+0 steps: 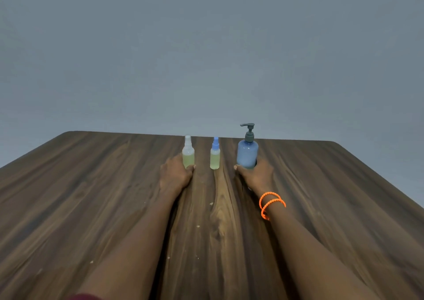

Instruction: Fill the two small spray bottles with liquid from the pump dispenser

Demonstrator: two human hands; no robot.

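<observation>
Bottles: two small (pixel 188 152) (pixel 215 154), yellowish-filled; blue pump dispenser (pixel 247 152) upright.

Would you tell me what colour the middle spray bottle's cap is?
Blue, atop the middle spray bottle; seen in the head view.

I count two small spray bottles on the tabletop (pixel 91 185): one with a clear cap (pixel 188 151) and one with a blue cap (pixel 215 154), each holding pale yellow-green liquid. I count one blue pump dispenser (pixel 247 149). I also count two hands, the left hand (pixel 175 173) and the right hand (pixel 257 175), and two orange bracelets (pixel 271 204) on the right wrist.
</observation>
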